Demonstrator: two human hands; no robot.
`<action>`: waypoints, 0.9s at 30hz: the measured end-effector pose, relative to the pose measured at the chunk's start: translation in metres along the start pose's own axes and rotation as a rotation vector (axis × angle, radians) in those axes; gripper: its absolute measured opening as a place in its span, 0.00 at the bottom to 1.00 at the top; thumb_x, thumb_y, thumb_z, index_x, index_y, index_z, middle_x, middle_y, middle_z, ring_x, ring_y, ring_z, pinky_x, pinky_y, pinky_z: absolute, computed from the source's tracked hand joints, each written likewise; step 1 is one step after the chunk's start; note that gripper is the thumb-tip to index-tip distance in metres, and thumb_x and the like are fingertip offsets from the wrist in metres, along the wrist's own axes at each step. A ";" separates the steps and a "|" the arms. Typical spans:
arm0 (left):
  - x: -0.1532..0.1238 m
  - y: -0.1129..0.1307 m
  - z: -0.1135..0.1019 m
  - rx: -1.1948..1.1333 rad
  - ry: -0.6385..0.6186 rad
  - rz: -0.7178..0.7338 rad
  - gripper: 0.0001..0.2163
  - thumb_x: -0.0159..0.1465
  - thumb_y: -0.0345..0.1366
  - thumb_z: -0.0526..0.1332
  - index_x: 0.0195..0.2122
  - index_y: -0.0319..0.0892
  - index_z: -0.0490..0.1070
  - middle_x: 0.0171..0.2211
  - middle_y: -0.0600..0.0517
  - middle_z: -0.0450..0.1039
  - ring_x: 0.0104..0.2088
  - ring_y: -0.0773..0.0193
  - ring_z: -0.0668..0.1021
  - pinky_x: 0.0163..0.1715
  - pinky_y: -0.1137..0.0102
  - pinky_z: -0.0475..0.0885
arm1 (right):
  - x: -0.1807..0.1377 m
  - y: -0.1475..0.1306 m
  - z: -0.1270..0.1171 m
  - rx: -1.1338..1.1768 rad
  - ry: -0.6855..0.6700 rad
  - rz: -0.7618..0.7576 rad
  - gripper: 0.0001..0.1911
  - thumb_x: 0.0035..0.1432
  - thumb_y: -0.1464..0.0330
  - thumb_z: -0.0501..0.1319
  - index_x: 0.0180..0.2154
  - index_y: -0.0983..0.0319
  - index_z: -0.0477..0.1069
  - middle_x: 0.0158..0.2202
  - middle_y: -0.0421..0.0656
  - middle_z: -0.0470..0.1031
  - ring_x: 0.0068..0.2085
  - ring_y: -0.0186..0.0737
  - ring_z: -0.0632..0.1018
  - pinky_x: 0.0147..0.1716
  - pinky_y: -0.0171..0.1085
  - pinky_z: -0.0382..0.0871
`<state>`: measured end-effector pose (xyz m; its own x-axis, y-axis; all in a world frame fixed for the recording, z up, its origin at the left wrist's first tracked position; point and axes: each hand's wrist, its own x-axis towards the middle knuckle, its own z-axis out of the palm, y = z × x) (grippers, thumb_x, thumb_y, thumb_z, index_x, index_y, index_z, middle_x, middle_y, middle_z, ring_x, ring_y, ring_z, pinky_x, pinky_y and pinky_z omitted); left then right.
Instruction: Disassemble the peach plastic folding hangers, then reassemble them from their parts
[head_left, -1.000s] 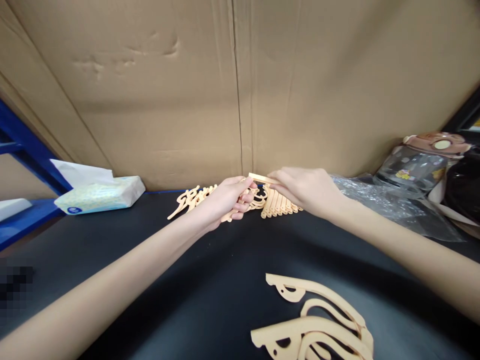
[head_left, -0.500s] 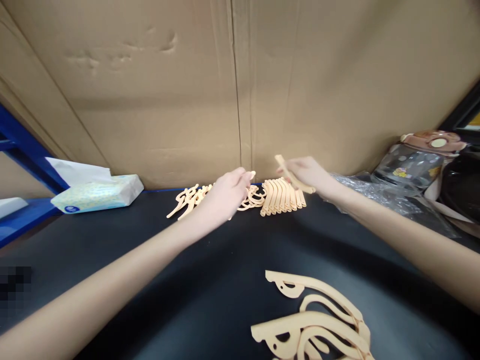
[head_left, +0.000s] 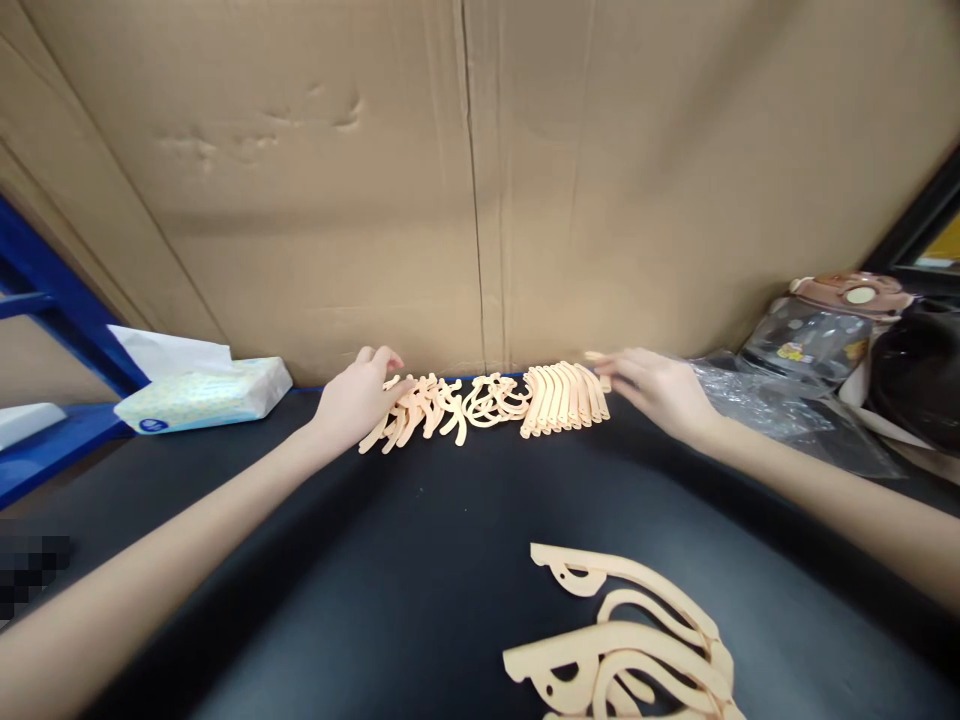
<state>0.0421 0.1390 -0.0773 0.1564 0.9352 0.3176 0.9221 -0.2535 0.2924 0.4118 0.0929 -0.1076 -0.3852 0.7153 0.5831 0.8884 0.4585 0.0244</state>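
Beige strips (head_left: 562, 400) lie on the tabletop (head_left: 337, 580); the right hand (head_left: 656, 388) grasps another piece (head_left: 604, 383) beside them; the left hand (head_left: 356, 400) is at the hooks (head_left: 429, 408), its grip unclear.

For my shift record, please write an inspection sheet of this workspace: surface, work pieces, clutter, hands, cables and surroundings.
Surface: black table, with a few tiny light specks.
Work pieces: small curved pieces heaped at left, a tangle of rounded pieces in the middle, a neat row at right; larger curved pieces lie nearer the person.
Clutter: tissue pack at left; crumpled clear plastic and a jar with a brown lid at right.
Left hand: at the left heap; grip unclear.
Right hand: at the row's right end; grip unclear.
Cables: nothing seen.
Surroundings: cardboard behind, blue frame at left.
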 end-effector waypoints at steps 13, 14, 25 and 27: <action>-0.104 0.118 0.008 -0.092 -0.494 0.648 0.10 0.64 0.38 0.57 0.45 0.44 0.70 0.41 0.51 0.71 0.41 0.59 0.74 0.34 0.68 0.67 | -0.011 -0.003 0.023 0.087 -0.121 -0.012 0.14 0.61 0.73 0.49 0.42 0.61 0.72 0.48 0.46 0.74 0.45 0.44 0.77 0.41 0.41 0.71; -0.106 0.119 0.011 -0.077 -0.488 0.675 0.09 0.64 0.37 0.57 0.44 0.43 0.70 0.41 0.51 0.71 0.41 0.59 0.74 0.33 0.68 0.67 | -0.011 -0.002 0.023 0.111 -0.133 -0.013 0.14 0.61 0.73 0.49 0.42 0.61 0.72 0.48 0.46 0.74 0.45 0.44 0.77 0.41 0.41 0.71; -0.100 0.120 0.020 -0.117 -0.499 0.588 0.07 0.67 0.29 0.49 0.34 0.39 0.64 0.32 0.50 0.68 0.33 0.62 0.69 0.32 0.67 0.65 | -0.005 -0.031 -0.001 0.291 -0.114 0.148 0.13 0.62 0.67 0.51 0.45 0.61 0.71 0.41 0.44 0.76 0.38 0.41 0.76 0.37 0.39 0.67; -0.095 0.116 0.022 -0.244 -0.489 0.492 0.06 0.67 0.30 0.48 0.34 0.41 0.62 0.30 0.53 0.66 0.31 0.63 0.69 0.31 0.68 0.64 | -0.006 -0.053 -0.013 0.404 -0.154 0.179 0.13 0.62 0.63 0.53 0.41 0.61 0.73 0.38 0.43 0.76 0.36 0.38 0.75 0.34 0.37 0.67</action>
<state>0.1420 0.0267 -0.0935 0.7242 0.6883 0.0420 0.6087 -0.6667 0.4301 0.3706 0.0578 -0.1017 -0.2949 0.8576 0.4214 0.7875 0.4679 -0.4012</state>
